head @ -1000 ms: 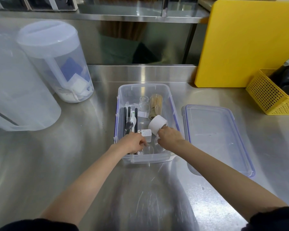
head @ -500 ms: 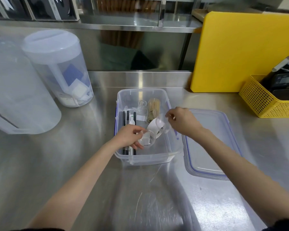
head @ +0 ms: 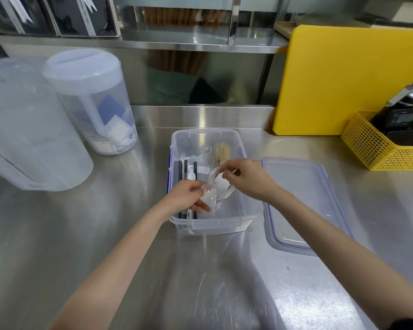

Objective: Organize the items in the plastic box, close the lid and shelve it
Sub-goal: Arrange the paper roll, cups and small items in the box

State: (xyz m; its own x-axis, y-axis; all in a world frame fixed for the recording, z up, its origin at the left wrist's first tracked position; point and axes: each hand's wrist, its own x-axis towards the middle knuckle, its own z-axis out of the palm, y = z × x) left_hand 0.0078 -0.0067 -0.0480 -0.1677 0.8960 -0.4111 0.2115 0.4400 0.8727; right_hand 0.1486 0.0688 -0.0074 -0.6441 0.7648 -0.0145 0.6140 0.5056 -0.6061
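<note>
The clear plastic box (head: 212, 225) stands open in the middle of the steel counter. Its lid (head: 303, 206) lies flat to the right of it. Over the box's front half, my left hand (head: 186, 196) grips a small clear cup (head: 209, 198). My right hand (head: 250, 179) pinches a white roll of tape (head: 221, 184) that touches the cup. Black pens and a spoon (head: 184, 167) lie along the box's left side. A bamboo whisk (head: 222, 152) and another clear cup (head: 206, 153) sit at the back.
Two translucent lidded pitchers (head: 93, 103) (head: 26, 129) stand at the left. A yellow cutting board (head: 343, 79) leans at the back right, with a yellow basket (head: 377, 148) of devices beside it. A steel shelf (head: 200, 44) runs above the counter's back.
My right hand has lifted the white roll from the box floor and brought it against the clear cup, which my left hand has raised from the box's front.
</note>
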